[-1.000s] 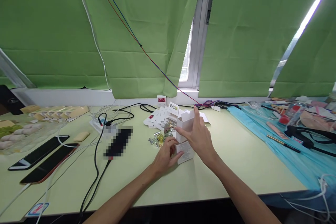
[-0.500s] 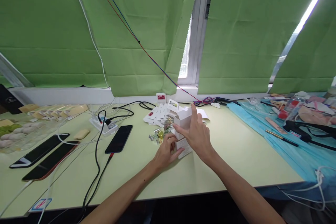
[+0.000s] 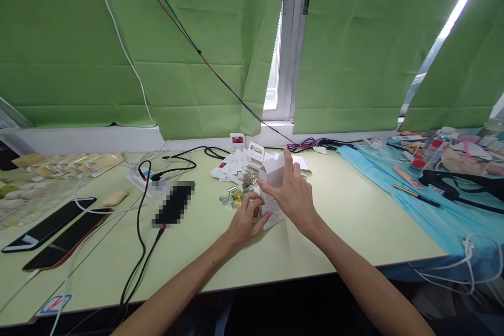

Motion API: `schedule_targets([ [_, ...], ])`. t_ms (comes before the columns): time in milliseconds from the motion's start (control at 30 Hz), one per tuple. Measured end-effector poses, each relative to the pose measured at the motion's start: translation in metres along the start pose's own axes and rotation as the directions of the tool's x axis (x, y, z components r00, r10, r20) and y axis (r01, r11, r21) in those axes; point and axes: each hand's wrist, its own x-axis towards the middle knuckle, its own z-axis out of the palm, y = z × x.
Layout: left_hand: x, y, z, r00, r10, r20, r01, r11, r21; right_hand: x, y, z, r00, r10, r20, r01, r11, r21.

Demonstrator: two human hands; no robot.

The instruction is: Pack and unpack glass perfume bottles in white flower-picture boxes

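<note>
A small white box [image 3: 272, 169] stands on the table between my hands, its upper end apparently open. My right hand [image 3: 295, 197] grips the upper part, thumb on the near left side and fingers along the right. My left hand [image 3: 247, 216] is curled against the lower left part, where printed text faintly shows. Whether this is one box or two stacked is hard to tell. Left of the box lie shiny gold and silver metal pieces [image 3: 231, 197], possibly clips. Behind it is a pile of white cards or flat boxes [image 3: 235, 165], some with small pictures.
To the left are a phone [image 3: 175, 203] on a black cable, a power strip [image 3: 144, 181], two more dark devices [image 3: 51, 223] and a row of yellowish packets [image 3: 74, 164]. Blue sheeting [image 3: 378, 181] on the right carries a pen [image 3: 415, 195], glasses and mixed clutter.
The whole view has shifted slightly, so everything sits a little further left and higher. Both hands keep nearly the same hold on the white box.
</note>
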Motion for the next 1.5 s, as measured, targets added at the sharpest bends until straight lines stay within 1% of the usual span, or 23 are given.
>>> schedule_targets([
  [200,0.001,0.0,0.0,1.0,0.021,-0.016,-0.021,1.0,0.016,-0.001,-0.002,0.003,0.999,0.001,-0.047,-0.005,0.996,-0.088],
  [533,0.001,0.001,0.001,1.0,0.012,-0.026,-0.012,1.0,0.018,0.0,0.002,0.009,0.998,-0.003,-0.066,-0.004,0.995,-0.098],
  [700,-0.002,-0.002,0.004,0.998,-0.003,-0.068,0.001,0.999,-0.032,-0.001,0.002,0.009,0.998,-0.02,-0.067,0.013,0.994,-0.109],
  [867,-0.004,-0.004,0.007,0.996,-0.043,-0.073,0.035,0.994,-0.105,-0.002,0.001,0.011,0.997,-0.024,-0.075,0.012,0.988,-0.151],
  [1100,-0.006,-0.004,0.007,0.996,-0.057,-0.066,0.05,0.994,-0.099,-0.003,-0.001,0.014,0.994,-0.027,-0.11,0.004,0.979,-0.204],
  [1233,-0.008,-0.005,0.008,0.997,-0.06,-0.057,0.053,0.992,-0.114,-0.004,-0.002,0.015,0.991,-0.031,-0.131,0.008,0.984,-0.176],
  [1500,-0.003,-0.003,0.007,0.995,-0.049,-0.086,0.039,0.993,-0.116,-0.005,0.0,0.018,0.984,-0.048,-0.173,0.027,0.992,-0.121],
])
